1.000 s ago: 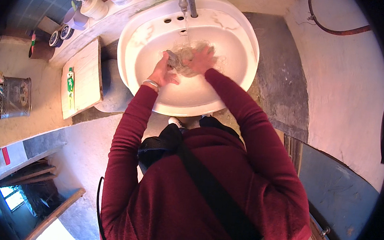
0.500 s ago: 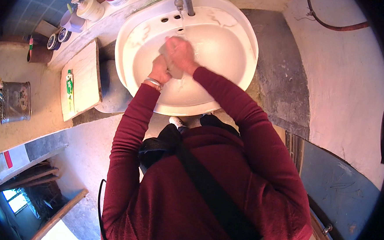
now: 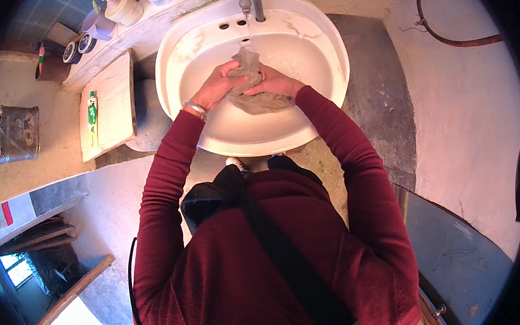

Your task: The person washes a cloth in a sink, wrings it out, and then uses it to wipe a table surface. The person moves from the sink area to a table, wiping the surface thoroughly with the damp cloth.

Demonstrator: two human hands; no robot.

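1. Out of their clasp, left hand (image 3: 215, 86) and right hand (image 3: 278, 83) sit side by side!
2. The cloth (image 3: 262, 104), mostly hidden half a second ago, spreads into view!
3. Its top end now pokes up toward the tap (image 3: 245, 1)!

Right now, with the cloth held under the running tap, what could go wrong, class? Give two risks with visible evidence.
First, water running from the tap might splash off the cloth onto the right sleeve, whose cuff reaches over the sink. Second, part of the cloth spreads loose outside the left grip and right grip, so it could slip.
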